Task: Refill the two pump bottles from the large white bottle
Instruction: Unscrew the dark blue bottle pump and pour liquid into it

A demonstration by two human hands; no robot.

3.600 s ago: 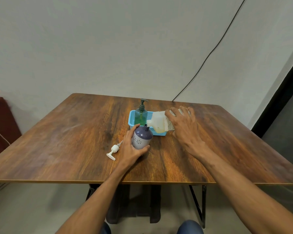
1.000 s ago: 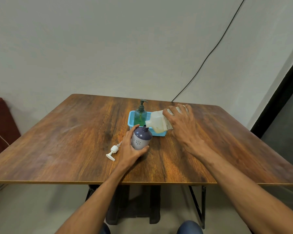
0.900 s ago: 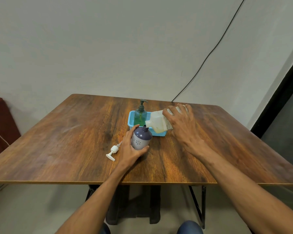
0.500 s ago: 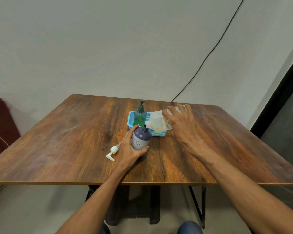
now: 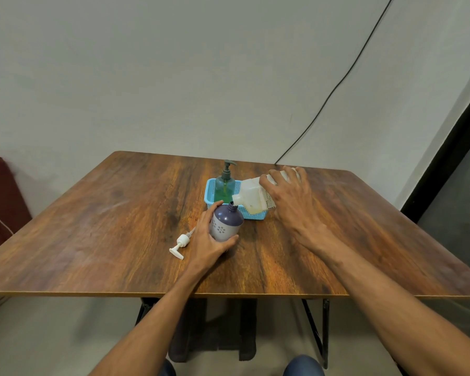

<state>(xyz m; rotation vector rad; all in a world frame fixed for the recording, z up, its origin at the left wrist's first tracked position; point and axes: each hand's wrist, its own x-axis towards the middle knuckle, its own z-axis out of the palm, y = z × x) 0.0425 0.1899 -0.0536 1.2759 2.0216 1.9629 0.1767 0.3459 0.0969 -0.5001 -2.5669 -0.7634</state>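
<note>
My left hand (image 5: 208, 240) grips a round purple pump bottle (image 5: 225, 222) that stands on the table with its neck uncapped. My right hand (image 5: 291, 202) holds the large white bottle (image 5: 251, 198) tipped over to the left, its spout right above the purple bottle's neck. The purple bottle's white pump head (image 5: 181, 242) lies on the table just left of my left hand. A green pump bottle (image 5: 225, 183) with its pump on stands upright in a small blue basket (image 5: 209, 189) behind the purple bottle.
The wooden table (image 5: 106, 226) has bare surface left and right of the bottles. A black cable (image 5: 337, 85) runs down the wall behind. A dark red object (image 5: 0, 196) stands at the far left beside the table.
The white bottle stays tipped over the purple bottle's neck, raised very slightly at its base. Both hands keep their holds; little else has moved.
</note>
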